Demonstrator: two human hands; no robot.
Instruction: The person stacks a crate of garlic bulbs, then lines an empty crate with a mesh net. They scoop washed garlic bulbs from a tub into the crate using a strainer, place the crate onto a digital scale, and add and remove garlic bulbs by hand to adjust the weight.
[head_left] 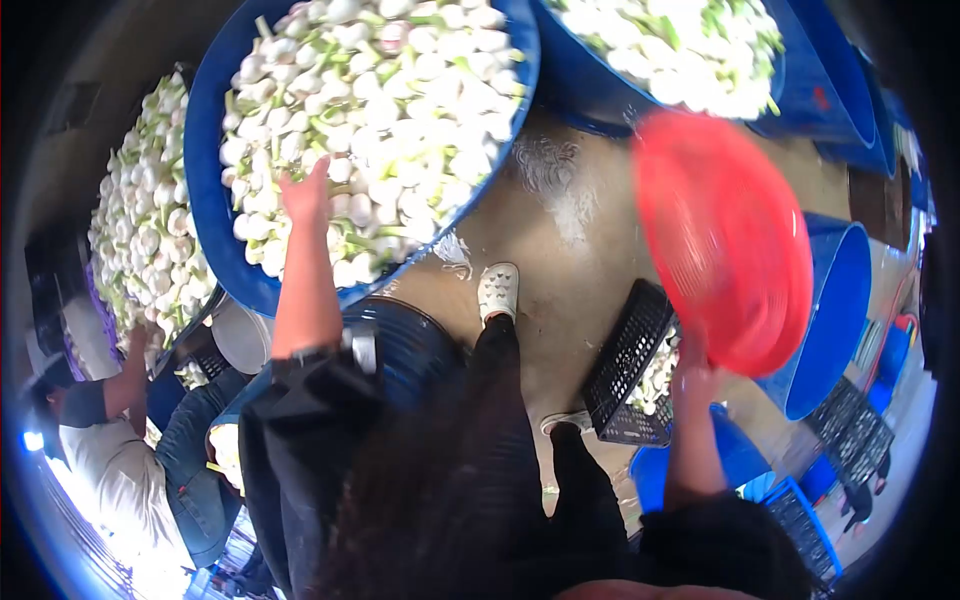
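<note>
My left hand [308, 190] reaches over a large blue tub [203, 215] heaped with white garlic bulbs [370, 120] with green stems. Its fingers are apart, with nothing held between them; whether they touch the bulbs I cannot tell. On the right, my right hand [697, 368] grips the near rim of a red plastic basin [725, 240], which is tilted and smeared by motion. The basin hangs above the floor, beside a second blue tub [590, 75] of garlic. What the basin holds, if anything, cannot be made out.
A black crate [625, 370] with garlic pieces stands on the wet floor [555, 200] near my feet. More blue tubs [830, 310] line the right side. At left, a person [120, 450] works beside another garlic heap [150, 215].
</note>
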